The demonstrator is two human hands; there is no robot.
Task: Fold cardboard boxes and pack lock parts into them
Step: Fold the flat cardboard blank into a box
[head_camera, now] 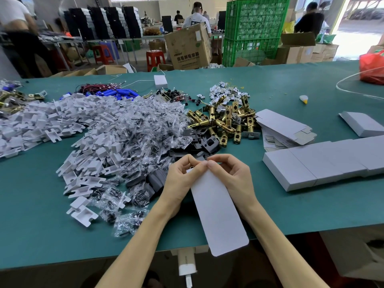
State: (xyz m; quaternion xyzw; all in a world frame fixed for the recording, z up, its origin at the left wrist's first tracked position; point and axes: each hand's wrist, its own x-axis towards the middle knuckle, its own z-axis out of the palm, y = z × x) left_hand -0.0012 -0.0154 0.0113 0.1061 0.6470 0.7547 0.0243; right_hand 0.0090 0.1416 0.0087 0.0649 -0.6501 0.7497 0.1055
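Both hands, left hand [182, 173] and right hand [230, 173], are pinching the white box [218, 210] at its far end, probably tucking the flap closed over the bench [41, 225].

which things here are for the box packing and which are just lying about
Job: held white cardboard box; stack of flat white box blanks; brass latch bolts; clear screw bags; folded white boxes.
Lying about: red plastic bag; small white bottle; green plastic crates.

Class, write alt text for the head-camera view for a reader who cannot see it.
A left hand and right hand pinch the far end of a white cardboard box over a green table. Behind lie white inserts, bagged screws and brass latches; folded boxes sit right.
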